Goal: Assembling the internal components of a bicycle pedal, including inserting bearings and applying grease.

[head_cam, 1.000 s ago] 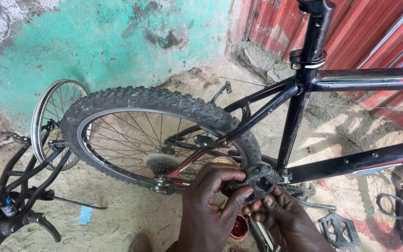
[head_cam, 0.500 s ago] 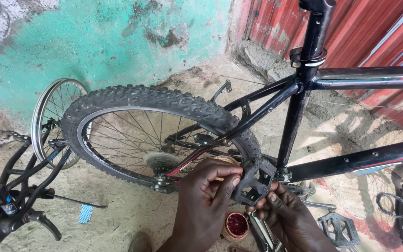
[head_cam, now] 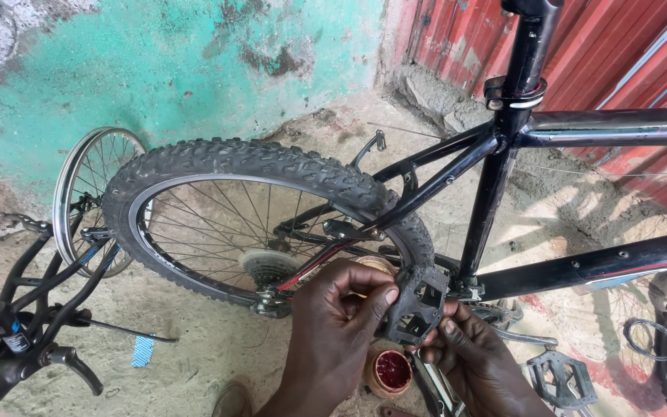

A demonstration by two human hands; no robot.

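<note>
Head view, single entry:

Left hand (head_cam: 333,324): closing around a black pedal (head_cam: 418,305), thumb pressing on its near face, fingers curling over the top edge.

Right hand (head_cam: 476,359): cupping the same pedal from below and from the right, fingertips (head_cam: 448,328) touching its lower edge; how far it is closing is partly hidden by the pedal.

Pedal: sitting just beside the bottom of the black frame (head_cam: 580,266), in front of the rear wheel (head_cam: 264,220) with its knobby tyre.

Small round tin (head_cam: 390,372) with red contents: lying on the ground directly below the two hands.

Second pedal (head_cam: 561,378): lying on the ground to the right of the right hand.

Bare rim (head_cam: 90,197): leaning against the green wall (head_cam: 194,69), behind the wheel.

Another bicycle frame (head_cam: 17,324): showing at the left edge
</note>
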